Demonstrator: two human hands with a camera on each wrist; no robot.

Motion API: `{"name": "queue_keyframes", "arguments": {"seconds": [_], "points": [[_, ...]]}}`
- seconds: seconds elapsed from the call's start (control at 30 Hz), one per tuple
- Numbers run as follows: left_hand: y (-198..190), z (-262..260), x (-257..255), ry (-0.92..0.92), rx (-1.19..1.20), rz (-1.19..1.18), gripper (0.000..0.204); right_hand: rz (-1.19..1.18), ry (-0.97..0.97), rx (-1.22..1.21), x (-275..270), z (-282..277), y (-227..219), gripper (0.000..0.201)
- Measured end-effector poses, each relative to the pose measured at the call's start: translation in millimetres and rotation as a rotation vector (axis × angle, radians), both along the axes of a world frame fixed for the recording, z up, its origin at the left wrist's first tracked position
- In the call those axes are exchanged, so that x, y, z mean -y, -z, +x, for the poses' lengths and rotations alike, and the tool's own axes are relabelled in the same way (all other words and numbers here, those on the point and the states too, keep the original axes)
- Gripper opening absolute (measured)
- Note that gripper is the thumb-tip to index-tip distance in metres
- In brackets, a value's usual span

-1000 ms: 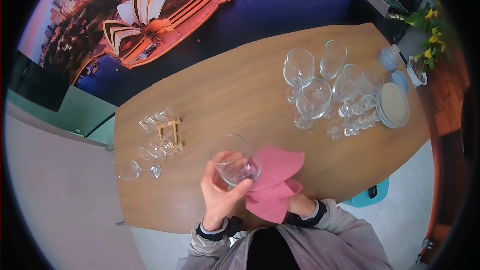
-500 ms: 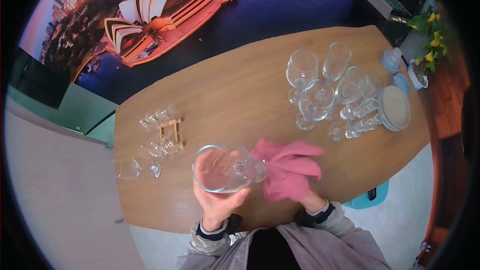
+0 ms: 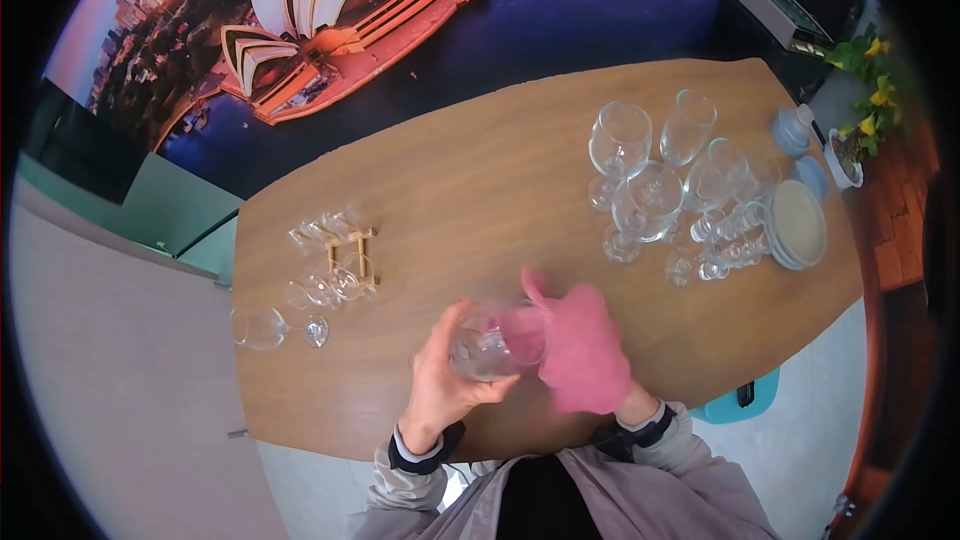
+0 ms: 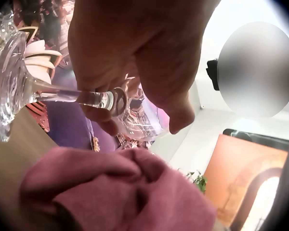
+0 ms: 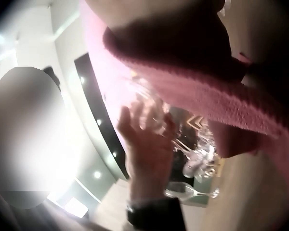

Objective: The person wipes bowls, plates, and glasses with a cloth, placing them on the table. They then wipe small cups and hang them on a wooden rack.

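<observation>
My left hand (image 3: 440, 380) grips a clear stemmed glass (image 3: 485, 350) round its bowl, fingers on the far side and thumb on the near side. In the left wrist view the stem (image 4: 62, 94) and foot of the glass extend out past the fingers. A pink cloth (image 3: 585, 355) covers most of my right hand (image 3: 634, 405), which holds it against the mouth end of the glass. Through the clear bowl some pink shows in the head view. The right fingers are hidden by the cloth.
Several upright stemmed glasses (image 3: 648, 202) stand at the right of the wooden table (image 3: 480, 180), beside stacked plates (image 3: 800, 225) and blue bowls (image 3: 810, 180). At the left, a small wooden rack (image 3: 362, 255) has glasses around it, and a wine glass (image 3: 263, 329) lies on its side.
The glass has been turned: its mouth pointed left half a second ago with the cloth at the foot; now the cloth is at the mouth end, facing right. Both hands stay close together.
</observation>
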State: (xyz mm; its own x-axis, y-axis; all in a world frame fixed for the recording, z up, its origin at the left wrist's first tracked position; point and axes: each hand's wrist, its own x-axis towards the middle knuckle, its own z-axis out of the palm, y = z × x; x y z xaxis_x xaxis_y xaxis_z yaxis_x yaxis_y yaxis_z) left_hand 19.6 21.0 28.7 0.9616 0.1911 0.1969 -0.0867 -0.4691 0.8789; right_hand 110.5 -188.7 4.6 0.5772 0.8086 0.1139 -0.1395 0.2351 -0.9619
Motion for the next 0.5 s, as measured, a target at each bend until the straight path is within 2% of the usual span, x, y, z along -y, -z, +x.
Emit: {"name": "queue_keyframes", "arguments": {"seconds": [0.07, 0.1, 0.17, 0.2, 0.23, 0.27, 0.3, 0.33, 0.4, 0.47, 0.5], "points": [[-8, 1, 0, 0.094, -0.099, 0.214, 0.091, -0.015, -0.02, -0.024, 5, 6, -1, 0.052], [-9, 1, -2, 0.093, -0.096, 0.214, 0.091, -0.02, -0.032, -0.033, 13, 7, 1, 0.053], [-14, 0, -7, 0.243, -0.142, 0.34, 0.081, -0.029, -0.062, -0.051, 13, 13, -1, 0.054], [-16, 1, -7, 0.233, -0.139, 0.342, 0.081, -0.033, -0.082, -0.059, 11, 14, -2, 0.054], [-18, 2, -6, 0.314, -0.061, 0.46, 0.081, -0.032, -0.087, -0.058, 12, 9, -3, 0.054], [-21, 2, -5, 0.399, 0.017, 0.576, 0.081, 0.057, -0.068, -0.236, 16, -3, -2, 0.063], [-25, 2, -3, 0.399, 0.015, 0.575, 0.081, 0.145, -0.047, -0.413, 21, -10, -1, 0.071], [-29, 3, -1, 0.411, -0.011, 0.602, 0.081, 0.101, -0.096, -0.466, 30, -8, 5, 0.082], [-40, 9, 1, 0.424, -0.031, 0.628, 0.082, 0.044, -0.09, -0.454, 40, -15, 9, 0.08], [-49, 15, 1, 0.466, -0.39, 0.42, 0.08, -0.015, -0.087, -0.445, 37, -16, 15, 0.078], [-44, 14, -3, 0.464, -0.388, 0.42, 0.08, -0.083, -0.01, -0.151, 27, -15, 25, 0.068]]}}
